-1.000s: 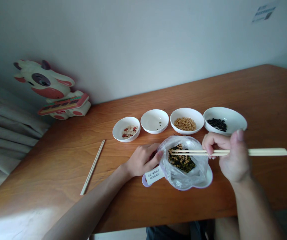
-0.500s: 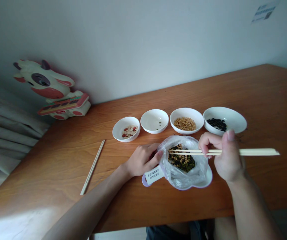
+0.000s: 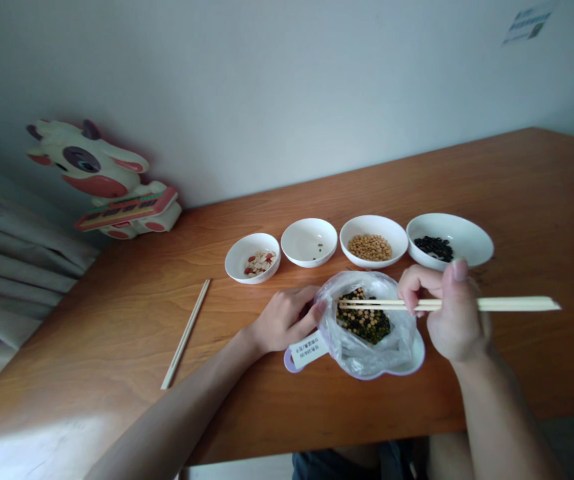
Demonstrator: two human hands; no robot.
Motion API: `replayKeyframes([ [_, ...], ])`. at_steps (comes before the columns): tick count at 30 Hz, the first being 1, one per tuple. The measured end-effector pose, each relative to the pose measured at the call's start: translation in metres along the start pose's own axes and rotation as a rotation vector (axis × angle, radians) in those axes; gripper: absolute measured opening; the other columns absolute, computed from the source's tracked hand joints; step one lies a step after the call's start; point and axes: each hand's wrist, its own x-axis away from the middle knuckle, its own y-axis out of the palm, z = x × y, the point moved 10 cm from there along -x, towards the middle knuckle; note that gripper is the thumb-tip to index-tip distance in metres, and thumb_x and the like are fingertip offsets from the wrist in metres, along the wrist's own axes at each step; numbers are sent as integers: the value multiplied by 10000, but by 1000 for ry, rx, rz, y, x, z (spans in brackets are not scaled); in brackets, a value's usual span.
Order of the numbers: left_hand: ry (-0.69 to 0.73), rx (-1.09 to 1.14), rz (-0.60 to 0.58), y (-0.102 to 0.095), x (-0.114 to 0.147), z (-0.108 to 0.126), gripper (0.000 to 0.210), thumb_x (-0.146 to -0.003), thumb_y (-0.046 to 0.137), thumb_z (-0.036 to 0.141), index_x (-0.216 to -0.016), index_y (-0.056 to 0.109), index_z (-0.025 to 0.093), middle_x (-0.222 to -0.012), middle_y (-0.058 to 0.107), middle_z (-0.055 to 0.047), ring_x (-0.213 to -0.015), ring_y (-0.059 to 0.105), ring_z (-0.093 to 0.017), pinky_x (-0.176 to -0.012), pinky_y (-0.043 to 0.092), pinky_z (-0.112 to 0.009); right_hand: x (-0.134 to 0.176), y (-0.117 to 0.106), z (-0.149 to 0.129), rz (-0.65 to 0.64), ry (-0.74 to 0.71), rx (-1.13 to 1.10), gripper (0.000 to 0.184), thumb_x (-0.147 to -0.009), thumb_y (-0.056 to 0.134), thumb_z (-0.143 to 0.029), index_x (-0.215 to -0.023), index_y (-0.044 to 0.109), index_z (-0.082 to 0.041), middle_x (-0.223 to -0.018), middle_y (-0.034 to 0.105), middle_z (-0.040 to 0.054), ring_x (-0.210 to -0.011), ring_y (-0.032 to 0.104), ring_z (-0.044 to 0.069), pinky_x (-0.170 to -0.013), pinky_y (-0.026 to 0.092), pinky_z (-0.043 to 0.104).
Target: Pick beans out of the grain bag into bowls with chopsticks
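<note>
My right hand point(image 3: 449, 310) is closed round a pair of pale chopsticks point(image 3: 511, 304), held nearly level. Their tips rest among mixed beans point(image 3: 364, 321), green, black and yellow, inside a clear plastic bag point(image 3: 367, 363). The bag lines a white dish with a lilac rim point(image 3: 419, 357) and a labelled handle point(image 3: 309, 350). With fingers closed on the bag's left edge, my left hand point(image 3: 289, 319) holds it at the dish. Behind stand a bowl of yellow soybeans point(image 3: 371, 247) and a bowl of black beans point(image 3: 434, 249). Whether the tips grip a bean is too small to tell.
A white bowl point(image 3: 309, 233) holds a few green beans, and another bowl point(image 3: 239, 263) holds peanuts or similar pale and red pieces. A second pair of chopsticks point(image 3: 185, 333) lies on the wooden table at left. A cow-shaped toy keyboard point(image 3: 117, 180) leans by the wall.
Almost nothing differs. The chopsticks' tips have shifted very slightly within the beans; both hands and the bag keep their places.
</note>
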Motion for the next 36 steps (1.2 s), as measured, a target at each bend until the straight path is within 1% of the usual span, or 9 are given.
replayKeyframes([
  [4, 1, 6, -6, 0, 0, 1, 340, -1123, 386, 423, -941, 547, 184, -827, 626, -18, -715, 560, -138, -680, 411, -265, 1, -4, -1, 20, 8, -9, 777, -1027, 190, -740, -542, 527, -235, -536, 476, 40, -537, 437, 182, -576, 267, 388],
  [9, 2, 5, -10, 0, 0, 2, 336, -1122, 390, 416, -937, 547, 184, -829, 628, -17, -721, 567, -138, -687, 416, -267, 2, -9, 1, 51, 60, -61, 786, -993, 209, -793, -539, 541, -243, -538, 478, 43, -546, 418, 190, -581, 266, 388],
  [15, 6, 1, -7, -1, -1, 2, 331, -1121, 390, 413, -937, 544, 185, -826, 629, -15, -713, 566, -137, -679, 416, -267, 2, -8, 0, 14, 70, -75, 787, -955, 227, -843, -550, 533, -241, -543, 476, 38, -549, 415, 188, -573, 268, 386],
  [20, 9, 0, -1, -1, 0, 2, 327, -1120, 392, 408, -938, 548, 185, -824, 630, -17, -712, 565, -138, -683, 420, -268, 2, -1, 2, -41, 48, -71, 775, -974, 187, -819, -580, 516, -238, -561, 471, 33, -554, 423, 186, -570, 270, 385],
  [24, 6, 3, -5, 0, 0, 2, 334, -1120, 390, 414, -922, 534, 188, -821, 623, -15, -710, 556, -137, -680, 414, -269, 3, 2, 7, -70, 35, -26, 756, -1014, 172, -757, -597, 526, -235, -559, 466, 28, -546, 424, 180, -571, 264, 386],
  [31, 0, 0, -7, 0, 0, 1, 337, -1121, 390, 420, -933, 541, 185, -820, 621, -13, -714, 559, -137, -686, 413, -272, 4, 2, 7, -62, 15, 38, 733, -1045, 184, -701, -598, 529, -233, -563, 471, 26, -549, 442, 177, -576, 281, 382],
  [36, 0, 2, -6, 0, 0, 2, 350, -1123, 379, 430, -939, 548, 185, -825, 630, -17, -704, 557, -137, -670, 409, -269, 3, 4, 1, -53, 6, 49, 724, -1052, 218, -681, -575, 532, -235, -549, 460, 31, -548, 429, 181, -575, 277, 378],
])
